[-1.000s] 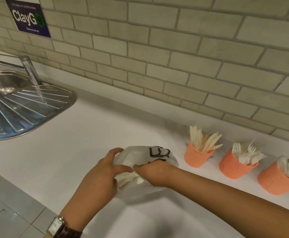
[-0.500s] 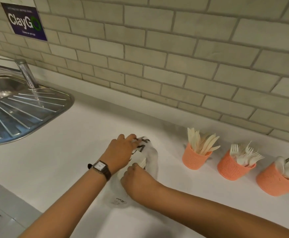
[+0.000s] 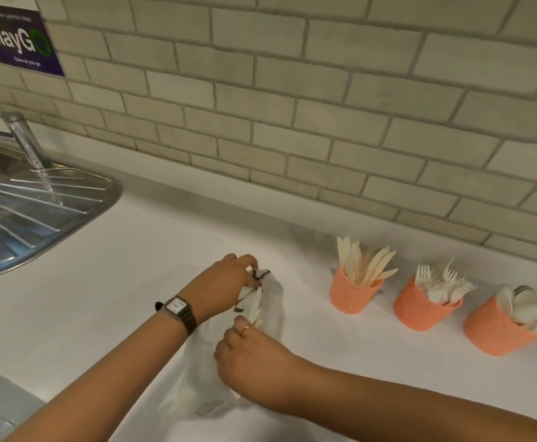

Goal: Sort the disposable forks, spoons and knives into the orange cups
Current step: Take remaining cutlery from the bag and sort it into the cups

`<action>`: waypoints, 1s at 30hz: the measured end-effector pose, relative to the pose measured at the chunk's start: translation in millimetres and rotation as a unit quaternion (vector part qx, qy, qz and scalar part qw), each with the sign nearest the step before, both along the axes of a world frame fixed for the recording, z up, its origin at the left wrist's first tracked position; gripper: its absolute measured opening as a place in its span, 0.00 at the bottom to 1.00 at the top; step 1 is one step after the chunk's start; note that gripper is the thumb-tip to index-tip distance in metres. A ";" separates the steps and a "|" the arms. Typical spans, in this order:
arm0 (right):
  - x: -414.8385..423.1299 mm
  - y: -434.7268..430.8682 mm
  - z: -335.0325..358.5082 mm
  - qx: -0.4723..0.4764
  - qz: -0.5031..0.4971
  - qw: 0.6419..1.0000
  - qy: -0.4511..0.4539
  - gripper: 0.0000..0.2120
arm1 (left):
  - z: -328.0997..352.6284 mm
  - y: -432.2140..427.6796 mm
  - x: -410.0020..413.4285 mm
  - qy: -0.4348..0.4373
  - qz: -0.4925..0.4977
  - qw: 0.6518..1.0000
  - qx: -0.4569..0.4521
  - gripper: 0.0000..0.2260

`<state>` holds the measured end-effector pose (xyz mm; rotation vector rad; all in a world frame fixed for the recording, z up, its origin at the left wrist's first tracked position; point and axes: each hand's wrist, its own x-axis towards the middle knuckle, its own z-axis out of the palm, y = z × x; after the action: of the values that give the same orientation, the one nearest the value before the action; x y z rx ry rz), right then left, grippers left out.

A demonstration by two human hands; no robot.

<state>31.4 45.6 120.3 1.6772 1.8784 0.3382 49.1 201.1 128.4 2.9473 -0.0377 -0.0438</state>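
A clear plastic bag (image 3: 270, 301) with black print lies on the white counter (image 3: 107, 282). My left hand (image 3: 225, 282) grips the bag's far end. My right hand (image 3: 248, 362) pinches a pale utensil (image 3: 256, 306) that sticks out of the bag; its type is unclear. To the right stand three orange cups: one (image 3: 351, 295) with knives, one (image 3: 420, 309) with forks, one (image 3: 496, 333) with spoons.
A steel sink drainboard (image 3: 37, 212) and tap (image 3: 26, 141) sit at the left. A brick-tile wall (image 3: 292, 106) runs behind the counter. The counter's front edge is at the lower left.
My left hand moved from the bag's near side to its far end and the bag stretched out lengthwise. My right hand now pinches a utensil at the bag's mouth.
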 end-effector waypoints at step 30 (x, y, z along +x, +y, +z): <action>57.9 -92.1 0.5 0.273 -0.345 0.884 0.157 0.23 | 12.5 -28.1 -53.4 -0.020 0.332 0.890 -0.313 0.41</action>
<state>89.3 -46.4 120.8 2.7942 1.2958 0.3233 -4.3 173.0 140.9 2.1720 0.7898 0.1084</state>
